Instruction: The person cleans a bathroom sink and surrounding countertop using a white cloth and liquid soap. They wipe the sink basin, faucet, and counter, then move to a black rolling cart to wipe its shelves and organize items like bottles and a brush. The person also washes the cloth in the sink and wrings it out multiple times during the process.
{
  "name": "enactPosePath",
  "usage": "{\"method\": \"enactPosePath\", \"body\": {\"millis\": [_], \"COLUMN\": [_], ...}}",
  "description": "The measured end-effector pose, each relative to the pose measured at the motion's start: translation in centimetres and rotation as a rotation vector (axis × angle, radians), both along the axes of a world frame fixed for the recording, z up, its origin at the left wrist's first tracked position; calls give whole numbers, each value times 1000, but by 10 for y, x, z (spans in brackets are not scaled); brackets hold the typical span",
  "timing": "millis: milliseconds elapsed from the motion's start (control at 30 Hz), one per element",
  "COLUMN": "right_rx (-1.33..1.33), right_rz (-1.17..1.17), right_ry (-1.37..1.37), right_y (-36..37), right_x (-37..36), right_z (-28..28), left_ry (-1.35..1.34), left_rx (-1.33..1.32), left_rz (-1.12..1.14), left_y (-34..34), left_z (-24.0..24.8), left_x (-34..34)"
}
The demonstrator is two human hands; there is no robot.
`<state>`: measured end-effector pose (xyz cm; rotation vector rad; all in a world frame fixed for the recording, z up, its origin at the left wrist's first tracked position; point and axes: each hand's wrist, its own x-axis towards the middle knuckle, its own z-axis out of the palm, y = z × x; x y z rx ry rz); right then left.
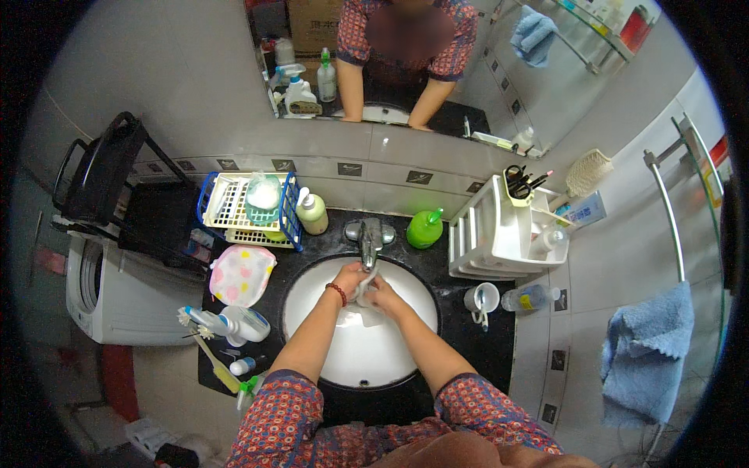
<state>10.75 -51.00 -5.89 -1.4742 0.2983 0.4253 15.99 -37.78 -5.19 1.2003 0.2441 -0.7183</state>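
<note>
Both hands meet over the white oval sink point(359, 355), just under the chrome faucet point(369, 238). My left hand point(349, 278), with a red bead bracelet at its wrist, is closed on a wet, whitish cloth point(363, 292). From the other side my right hand point(382, 296) grips the same cloth, its fingers curled. The cloth is bunched up, and the hands partly hide it. Whether water is running from the spout is hard to make out.
Around the sink on the black counter point(374, 405) stand a pump bottle point(313, 213), a green bottle point(425, 229), a white drawer unit point(499, 230), a white mug point(481, 297) and a spray bottle point(246, 325). A blue towel point(647, 351) hangs at right.
</note>
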Motion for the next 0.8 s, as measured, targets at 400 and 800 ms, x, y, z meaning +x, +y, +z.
{"method": "enactPosePath", "body": {"millis": [400,800], "right_rx": [-309,557], "right_rz": [396,-375], "right_ry": [-201,401], "right_y": [-9,54], "right_x": [56,41], "right_z": [-18,10], "left_ry": [435,254], "left_rx": [-444,658], "left_rz": [536,279], "left_y": [44,54], "left_z": [20,-63], "left_x": [-3,-11]}}
